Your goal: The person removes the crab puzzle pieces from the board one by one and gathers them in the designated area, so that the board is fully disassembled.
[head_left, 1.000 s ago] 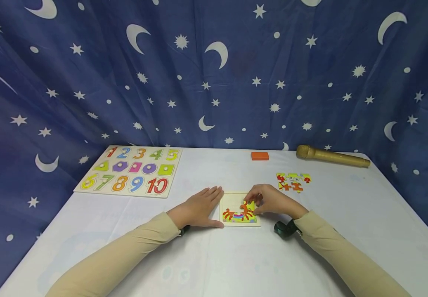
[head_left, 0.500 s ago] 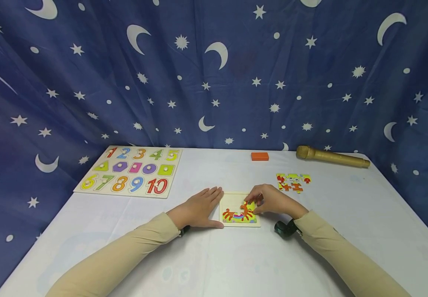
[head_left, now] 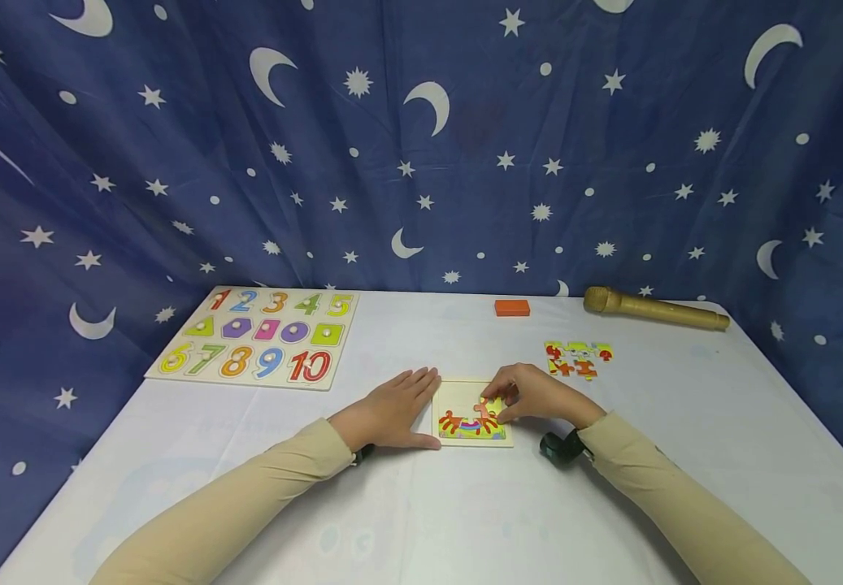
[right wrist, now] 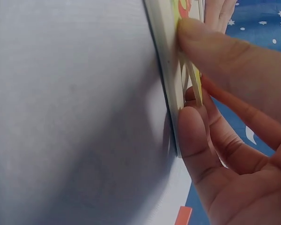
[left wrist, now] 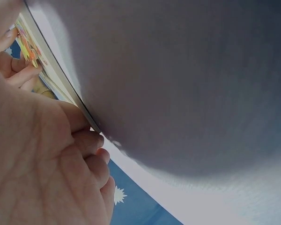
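In the head view a small square wooden puzzle board (head_left: 458,392) lies on the table, its lower part filled with pieces (head_left: 465,426) showing orange striped legs and a rainbow band. My left hand (head_left: 395,408) rests flat along the board's left side, fingers stretched out and touching its edge. At the upper right of the board, my right hand (head_left: 538,396) pinches a yellow and orange puzzle piece (head_left: 491,405). The right wrist view shows that piece (right wrist: 195,82) tilted above the board's surface, between thumb and fingers.
Behind the right hand lies a group of loose puzzle pieces (head_left: 578,360). An orange block (head_left: 512,308) and a gold microphone (head_left: 655,309) are at the back. A number and shape board (head_left: 253,337) is at the back left, before a starry blue curtain (head_left: 421,179).
The piece in my right fingers has shifted and tipped slightly on the board. My left hand stays in place.
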`<act>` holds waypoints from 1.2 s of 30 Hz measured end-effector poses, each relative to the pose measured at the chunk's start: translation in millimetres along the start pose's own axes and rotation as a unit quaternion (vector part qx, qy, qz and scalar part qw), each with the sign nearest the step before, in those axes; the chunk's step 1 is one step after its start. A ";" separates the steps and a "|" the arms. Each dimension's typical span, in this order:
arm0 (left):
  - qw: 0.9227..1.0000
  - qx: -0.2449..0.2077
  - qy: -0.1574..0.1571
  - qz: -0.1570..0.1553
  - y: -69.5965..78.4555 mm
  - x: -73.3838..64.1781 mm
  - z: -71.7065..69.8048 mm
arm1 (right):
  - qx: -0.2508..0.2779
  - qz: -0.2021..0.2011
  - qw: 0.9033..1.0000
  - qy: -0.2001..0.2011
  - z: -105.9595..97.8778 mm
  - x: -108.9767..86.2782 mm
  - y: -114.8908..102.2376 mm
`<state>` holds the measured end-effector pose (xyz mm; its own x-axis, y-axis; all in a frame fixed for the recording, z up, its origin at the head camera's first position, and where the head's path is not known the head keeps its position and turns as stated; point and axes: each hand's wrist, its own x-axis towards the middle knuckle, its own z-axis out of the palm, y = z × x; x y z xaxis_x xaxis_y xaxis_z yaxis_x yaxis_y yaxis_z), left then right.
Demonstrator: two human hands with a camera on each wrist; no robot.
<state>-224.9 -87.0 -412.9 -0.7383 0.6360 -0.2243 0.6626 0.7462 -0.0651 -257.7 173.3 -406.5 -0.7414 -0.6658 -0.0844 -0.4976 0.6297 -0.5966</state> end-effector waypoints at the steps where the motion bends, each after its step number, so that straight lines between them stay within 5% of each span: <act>1: 1.000 0.000 0.000 0.000 -0.1 -0.1 -0.3 | 0.000 -0.001 1.000 0.002 0.0 -0.2 -0.2; 18: 1.000 -0.010 0.005 0.003 0.9 -2.9 -6.6 | -0.004 0.005 0.999 0.039 4.6 -3.9 -0.9; 29: 1.000 -0.008 0.003 0.001 2.0 -3.4 -6.9 | 0.011 0.052 0.997 0.050 2.4 -8.2 0.6; 36: 1.000 -0.006 0.004 0.002 1.1 -1.5 -3.3 | 0.043 0.029 0.996 0.066 -1.5 -18.0 10.6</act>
<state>-223.5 -86.5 -409.4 -0.7362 0.6408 -0.2175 0.6645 0.7454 -0.0531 -250.2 192.6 -410.1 -0.8232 -0.5674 -0.0194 -0.4156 0.6255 -0.6603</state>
